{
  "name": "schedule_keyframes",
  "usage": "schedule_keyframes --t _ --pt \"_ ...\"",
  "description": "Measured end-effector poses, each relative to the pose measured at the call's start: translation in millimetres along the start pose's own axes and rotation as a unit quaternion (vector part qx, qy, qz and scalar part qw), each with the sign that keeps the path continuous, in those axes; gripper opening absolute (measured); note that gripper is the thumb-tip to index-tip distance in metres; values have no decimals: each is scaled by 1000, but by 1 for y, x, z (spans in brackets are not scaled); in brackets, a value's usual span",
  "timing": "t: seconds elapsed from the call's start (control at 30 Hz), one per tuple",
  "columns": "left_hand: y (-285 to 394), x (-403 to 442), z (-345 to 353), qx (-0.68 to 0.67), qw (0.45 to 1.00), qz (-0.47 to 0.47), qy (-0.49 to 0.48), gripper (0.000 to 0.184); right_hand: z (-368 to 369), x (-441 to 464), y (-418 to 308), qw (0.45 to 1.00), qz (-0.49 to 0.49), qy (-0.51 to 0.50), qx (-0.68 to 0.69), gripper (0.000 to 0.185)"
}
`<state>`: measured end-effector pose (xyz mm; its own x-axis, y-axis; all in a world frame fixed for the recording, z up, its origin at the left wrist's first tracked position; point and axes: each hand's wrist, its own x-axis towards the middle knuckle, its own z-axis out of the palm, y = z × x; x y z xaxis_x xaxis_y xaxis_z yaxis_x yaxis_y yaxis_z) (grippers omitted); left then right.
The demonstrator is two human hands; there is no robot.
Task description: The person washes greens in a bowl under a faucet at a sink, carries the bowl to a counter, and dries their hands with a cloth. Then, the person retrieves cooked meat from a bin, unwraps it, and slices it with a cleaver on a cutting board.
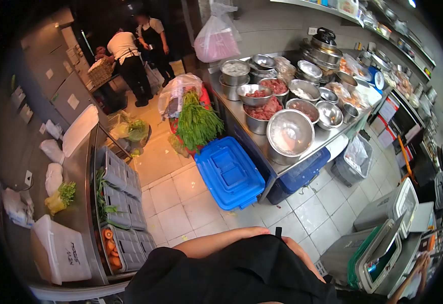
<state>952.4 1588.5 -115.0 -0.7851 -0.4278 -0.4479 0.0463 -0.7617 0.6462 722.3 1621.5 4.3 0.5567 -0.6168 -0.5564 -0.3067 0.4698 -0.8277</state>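
Observation:
My left hand [256, 232] is at the front of my body, above the black apron [242, 268], at the bottom of the head view. Part of my right hand or wrist [294, 247] shows on the other side of a small black strap. The fingers of both hands are hidden behind the dark cloth, so I cannot tell if they hold anything. Closest ahead of them on the tiled floor stands a blue lidded bin [230, 172]. A big bunch of leafy greens [198, 119] lies just behind it.
Steel bowls of raw meat [264, 109] crowd the steel table [302, 157] ahead. Grey crates [123, 202], one with carrots [111, 248], line the left counter. Grey bins [355, 248] stand right. A co-worker's arms [418, 271] show lower right; other people [125, 48] stand far back.

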Motion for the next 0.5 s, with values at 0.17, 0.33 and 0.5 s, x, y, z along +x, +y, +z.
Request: schedule_keyframes --t 0.17,0.33,0.5 --pt "15 -33 26 -70 997 -26 18 28 7 7 6 996 38 34 77 36" --pt "23 -49 28 30 999 4 33 35 12 20 32 995 0 34 96 37" --pt "4 -27 3 48 998 -17 33 42 13 31 35 995 -29 27 97 37"
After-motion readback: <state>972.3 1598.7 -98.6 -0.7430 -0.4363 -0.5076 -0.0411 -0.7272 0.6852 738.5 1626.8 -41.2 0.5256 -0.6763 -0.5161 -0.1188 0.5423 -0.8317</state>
